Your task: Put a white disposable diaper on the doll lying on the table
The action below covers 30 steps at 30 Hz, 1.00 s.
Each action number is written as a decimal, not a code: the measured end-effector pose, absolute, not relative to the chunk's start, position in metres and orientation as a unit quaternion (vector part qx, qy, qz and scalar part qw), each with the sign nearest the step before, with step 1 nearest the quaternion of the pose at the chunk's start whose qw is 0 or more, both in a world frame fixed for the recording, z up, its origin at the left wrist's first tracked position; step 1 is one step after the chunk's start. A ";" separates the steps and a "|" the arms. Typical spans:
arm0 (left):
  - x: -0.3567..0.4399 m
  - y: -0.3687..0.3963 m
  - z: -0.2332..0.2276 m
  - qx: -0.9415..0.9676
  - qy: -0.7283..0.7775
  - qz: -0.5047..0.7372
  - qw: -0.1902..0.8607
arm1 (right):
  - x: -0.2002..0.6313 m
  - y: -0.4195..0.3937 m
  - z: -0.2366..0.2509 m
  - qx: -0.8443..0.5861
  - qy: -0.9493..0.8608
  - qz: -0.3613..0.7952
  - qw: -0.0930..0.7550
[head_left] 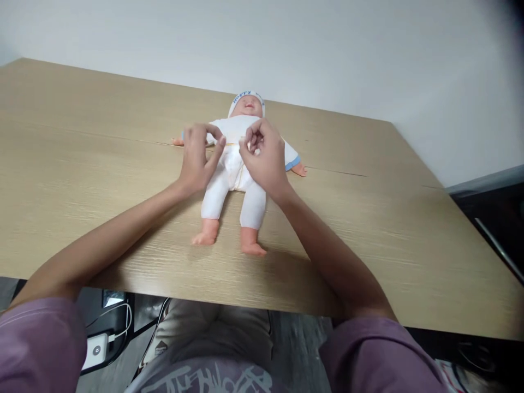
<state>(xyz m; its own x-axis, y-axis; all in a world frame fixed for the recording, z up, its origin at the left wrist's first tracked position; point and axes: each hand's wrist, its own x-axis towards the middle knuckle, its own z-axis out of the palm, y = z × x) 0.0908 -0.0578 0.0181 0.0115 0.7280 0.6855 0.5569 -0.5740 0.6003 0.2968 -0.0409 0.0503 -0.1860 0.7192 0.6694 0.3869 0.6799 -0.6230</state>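
Observation:
A baby doll [252, 210] lies on its back on the table, head away from me and feet toward me. It wears a white cap with blue letters and a white top with blue cuffs. Around its hips is a white diaper [234, 164] with orange-yellow lines. My left hand [200, 155] is at the diaper's left waist edge, thumb and index finger pinched together on it. At the other side of the waist, my right hand [264, 155] has curled fingers and pinches a white bit of the diaper. The fingers partly hide the waistband.
The wooden table [102, 164] reaches back to a pale wall [327, 54]. Below its front edge, at the left, a white power device [96, 351] with a cable rests on a black surface. A dark object [491, 213] stands beyond the table's right edge.

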 end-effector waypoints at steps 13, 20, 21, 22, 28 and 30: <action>0.099 -0.122 0.027 0.798 0.527 0.257 0.140 | 0.362 -0.121 0.002 -0.459 -0.813 0.159 0.319; 0.107 -0.111 0.022 0.790 0.537 0.267 0.126 | 0.339 -0.126 -0.009 -0.462 -0.826 0.060 0.316; 0.106 -0.111 0.020 0.794 0.529 0.272 0.125 | 0.338 -0.128 -0.011 -0.459 -0.828 0.053 0.318; 0.104 -0.111 0.019 0.797 0.520 0.281 0.126 | 0.338 -0.130 -0.012 -0.457 -0.828 0.047 0.322; 0.098 -0.108 0.011 0.800 0.461 0.356 0.144 | 0.338 -0.133 -0.012 -0.453 -0.821 0.058 0.341; 0.097 -0.106 0.010 0.806 0.445 0.361 0.149 | 0.336 -0.135 -0.009 -0.453 -0.821 0.069 0.340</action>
<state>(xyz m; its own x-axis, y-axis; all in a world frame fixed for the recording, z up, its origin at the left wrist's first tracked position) 0.0969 -0.1063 0.0098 0.3428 0.8249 0.4494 0.6104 -0.5592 0.5609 0.3357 -0.1345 -0.0094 -0.3584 0.7909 0.4960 0.6976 0.5799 -0.4207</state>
